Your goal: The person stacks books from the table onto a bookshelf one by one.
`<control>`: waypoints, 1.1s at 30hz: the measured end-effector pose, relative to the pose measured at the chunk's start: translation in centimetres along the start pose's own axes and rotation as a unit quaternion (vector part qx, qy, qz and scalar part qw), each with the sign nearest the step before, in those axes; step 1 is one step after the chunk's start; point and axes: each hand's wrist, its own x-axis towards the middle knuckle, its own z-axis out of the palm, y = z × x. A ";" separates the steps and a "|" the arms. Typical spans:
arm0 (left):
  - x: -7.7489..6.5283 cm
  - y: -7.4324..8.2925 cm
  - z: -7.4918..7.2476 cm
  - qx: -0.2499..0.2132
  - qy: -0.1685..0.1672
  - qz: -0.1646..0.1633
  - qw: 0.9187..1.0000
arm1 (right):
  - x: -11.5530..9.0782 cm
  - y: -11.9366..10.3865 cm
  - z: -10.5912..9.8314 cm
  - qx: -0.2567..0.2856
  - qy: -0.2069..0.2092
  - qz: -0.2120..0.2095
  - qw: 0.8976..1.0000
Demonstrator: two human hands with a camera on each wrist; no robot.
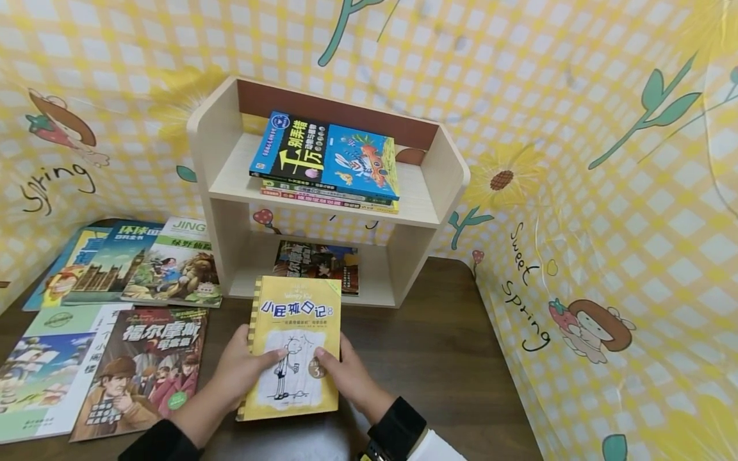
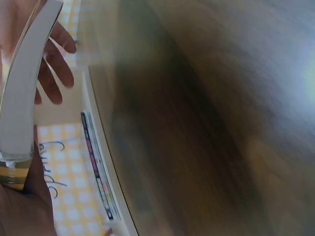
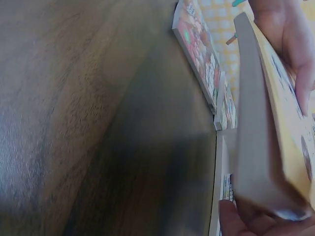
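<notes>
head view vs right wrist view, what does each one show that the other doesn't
Only the head view shows the yellow book face-on, with its cover drawing, and the book stack on the upper shelf.

Only the right wrist view shows the yellow book's thick page edges side-on.

Both show the left hand and right hand holding that book, plus the table, the brown book on it, the patterned wall and part of the bookcase.
</notes>
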 end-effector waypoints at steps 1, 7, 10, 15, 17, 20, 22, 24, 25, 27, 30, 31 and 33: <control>0.2 0.1 0.4 -0.004 0.003 0.001 1.000 | 0.0 0.0 0.0 0.012 0.006 0.000 1.000; 0.8 0.3 1.4 -0.033 0.028 -0.005 0.999 | 0.1 0.3 0.0 0.035 0.035 0.001 0.999; 1.0 0.2 1.6 -0.039 0.037 -0.012 0.998 | 0.0 0.5 0.0 0.035 0.045 -0.004 0.998; 1.3 -0.3 1.9 -0.043 0.049 -0.022 0.998 | 0.0 0.1 -0.2 0.041 0.066 0.010 0.997; 1.4 -0.5 1.9 -0.046 0.051 -0.026 0.997 | 0.1 -0.1 -0.4 0.047 0.066 0.024 0.996; 1.4 -0.7 1.8 -0.045 0.047 -0.034 0.997 | 0.4 -0.3 -0.9 0.057 0.060 0.039 0.996; 1.4 -0.6 1.6 -0.047 0.034 -0.034 0.998 | 0.5 -0.4 -1.3 0.063 0.053 0.041 0.996; 1.5 -0.4 1.1 -0.053 0.017 -0.029 0.998 | 0.6 -0.6 -1.8 0.062 0.048 0.043 0.996; 1.6 -0.2 0.8 -0.061 0.007 -0.025 0.998 | 0.6 -0.7 -2.1 0.062 0.043 0.044 0.996; 1.8 0.1 0.0 -0.076 -0.011 -0.019 0.997 | 0.5 -0.9 -2.7 0.054 0.031 0.044 0.997; 2.1 0.7 -1.4 -0.092 -0.041 -0.003 0.995 | 0.3 -1.1 -3.9 0.042 0.002 0.048 0.998; 2.2 0.9 -1.8 -0.090 -0.049 0.003 0.995 | 0.2 -1.1 -4.4 0.037 -0.010 0.050 0.998; 2.4 1.2 -2.7 -0.080 -0.068 0.014 0.994 | 0.0 -1.3 -5.4 0.028 -0.034 0.056 0.997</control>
